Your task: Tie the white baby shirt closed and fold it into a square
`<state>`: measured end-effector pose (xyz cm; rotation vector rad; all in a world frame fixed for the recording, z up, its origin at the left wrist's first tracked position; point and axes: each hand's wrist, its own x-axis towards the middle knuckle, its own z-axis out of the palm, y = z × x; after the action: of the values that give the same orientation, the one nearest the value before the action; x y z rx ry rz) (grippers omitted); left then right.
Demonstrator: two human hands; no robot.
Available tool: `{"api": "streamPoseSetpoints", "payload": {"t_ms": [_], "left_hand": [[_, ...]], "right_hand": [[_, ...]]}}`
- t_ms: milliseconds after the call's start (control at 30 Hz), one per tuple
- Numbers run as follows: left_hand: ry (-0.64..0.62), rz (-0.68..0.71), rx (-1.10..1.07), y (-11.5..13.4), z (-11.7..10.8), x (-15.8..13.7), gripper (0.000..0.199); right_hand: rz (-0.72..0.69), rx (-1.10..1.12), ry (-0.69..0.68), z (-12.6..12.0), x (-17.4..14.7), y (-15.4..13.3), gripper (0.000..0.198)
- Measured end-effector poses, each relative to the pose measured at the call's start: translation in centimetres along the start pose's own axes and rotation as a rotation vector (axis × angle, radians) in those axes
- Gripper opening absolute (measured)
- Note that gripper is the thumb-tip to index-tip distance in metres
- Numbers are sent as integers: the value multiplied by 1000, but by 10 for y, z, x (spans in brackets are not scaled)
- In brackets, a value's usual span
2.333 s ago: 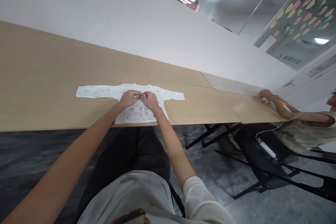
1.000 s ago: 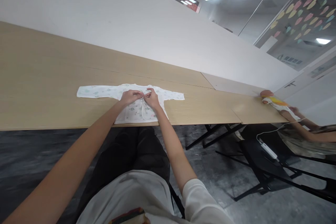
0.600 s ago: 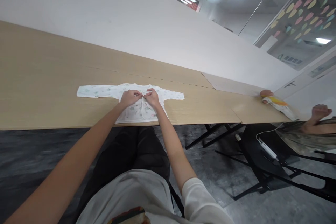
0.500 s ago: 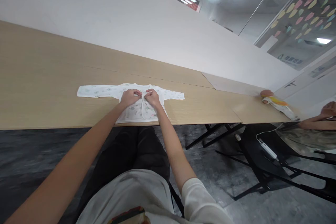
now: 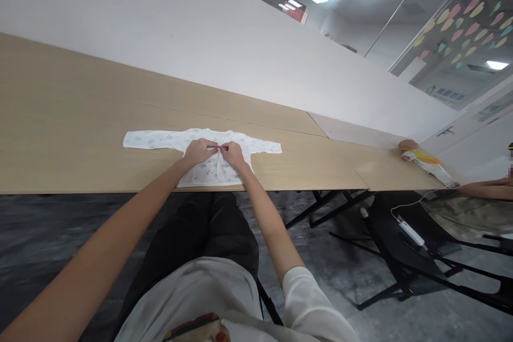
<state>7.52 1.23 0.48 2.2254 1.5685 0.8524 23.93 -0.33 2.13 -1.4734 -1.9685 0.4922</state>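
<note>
A small white baby shirt [image 5: 200, 173] with a faint print lies spread flat on the table, its sleeves stretched out to both sides. My left hand [image 5: 199, 152] is closed in a pinch at the shirt's front opening, below the neckline. Close against it, my right hand [image 5: 233, 154] pinches the other side of the opening. The fingertips of both hands meet at the middle of the front. Whatever small fastening may be between them is hidden by the fingers.
The light wooden table [image 5: 72, 117] runs along a white partition [image 5: 160, 37]. On its far right lies a doll-like bundle in yellow and white [image 5: 427, 160]. Another person's arm [image 5: 487, 190] shows at the right edge, by a black folding chair [image 5: 396, 240] bearing a white power strip [image 5: 411, 232].
My two hands have come together, so the fingertips now touch at the shirt's front. The shirt's left sleeve has shifted slightly rightward in view.
</note>
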Motion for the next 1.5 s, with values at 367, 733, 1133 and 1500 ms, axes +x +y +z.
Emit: {"api": "streamPoseSetpoints", "payload": {"t_ms": [367, 733, 1133, 1500], "left_hand": [[-124, 210, -34, 14, -15, -33, 36], [-121, 126, -35, 27, -7, -36, 34], [-126, -112, -332, 28, -12, -41, 39], [-98, -160, -301, 38, -17, -48, 42]], "right_hand": [[47, -50, -95, -17, -46, -18, 20], [131, 39, -124, -29, -38, -12, 17], [76, 123, -220, -32, -44, -13, 22], [52, 46, -151, -29, -44, -16, 10]]}}
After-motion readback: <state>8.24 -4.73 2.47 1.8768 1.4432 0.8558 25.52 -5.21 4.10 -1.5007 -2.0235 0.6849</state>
